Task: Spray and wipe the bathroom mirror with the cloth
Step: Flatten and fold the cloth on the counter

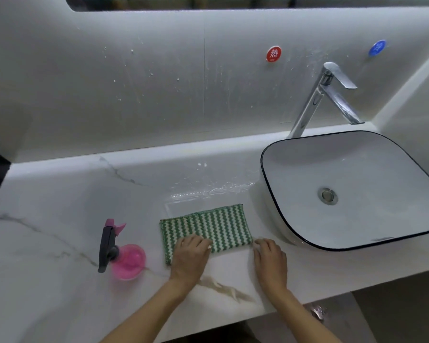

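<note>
1. A person's two bare hands work at a white marble-patterned desk beside a vessel sink in a bathroom.
2. The green-and-white striped cloth lies folded flat near the desk's front edge, between a pink spray bottle and the sink.
3. The left hand rests on the cloth's near-left part, its fingers lightly curled onto the fabric; whether they pinch it cannot be told.
4. The right hand sits at the cloth's near-right corner, fingertips touching or just beside the edge, gripping nothing visible.
5. The spray bottle stands upright and untouched, left of the cloth.
6. Only the lower edge of the mirror shows, high on the wall.
7. The cloth looks soft, light and limp; it would likely sag if lifted by one corner, so gathering its folded layers in a full grip seems best.
8. The bottle appears light plastic, best taken at its dark trigger neck.
</note>
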The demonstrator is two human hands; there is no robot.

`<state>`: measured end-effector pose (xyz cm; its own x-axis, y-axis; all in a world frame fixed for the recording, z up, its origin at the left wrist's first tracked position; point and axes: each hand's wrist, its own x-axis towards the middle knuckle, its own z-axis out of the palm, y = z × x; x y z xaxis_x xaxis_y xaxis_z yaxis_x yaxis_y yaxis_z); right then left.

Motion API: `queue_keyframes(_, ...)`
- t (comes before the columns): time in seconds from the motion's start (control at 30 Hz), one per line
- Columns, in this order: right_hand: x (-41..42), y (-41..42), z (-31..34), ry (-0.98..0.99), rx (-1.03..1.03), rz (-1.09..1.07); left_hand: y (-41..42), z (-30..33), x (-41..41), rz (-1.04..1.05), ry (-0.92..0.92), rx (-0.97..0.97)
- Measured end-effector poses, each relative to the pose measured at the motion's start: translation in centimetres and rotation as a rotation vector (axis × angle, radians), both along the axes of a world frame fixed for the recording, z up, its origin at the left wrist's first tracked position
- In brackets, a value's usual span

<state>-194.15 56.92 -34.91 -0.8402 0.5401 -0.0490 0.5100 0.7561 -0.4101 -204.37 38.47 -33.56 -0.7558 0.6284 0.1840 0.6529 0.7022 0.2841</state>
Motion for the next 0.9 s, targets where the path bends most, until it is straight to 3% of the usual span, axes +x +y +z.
queue_keyframes(0.27, -4.3, 2.1, 2.0, 0.006, -0.100, 0.072, 6.4, -0.8, 3.7, -0.026, 0.009, -0.016)
queue_keyframes(0.63, -13.1, 4.7, 0.9, -0.213, 0.016, 0.219, 10.5, -3.6, 3.9, 0.123, 0.079, 0.067)
queue_keyframes(0.9, -15.3, 4.9, 0.5, -0.267, 0.113, 0.350, 11.7, -4.9, 3.9, 0.214, 0.096, 0.113)
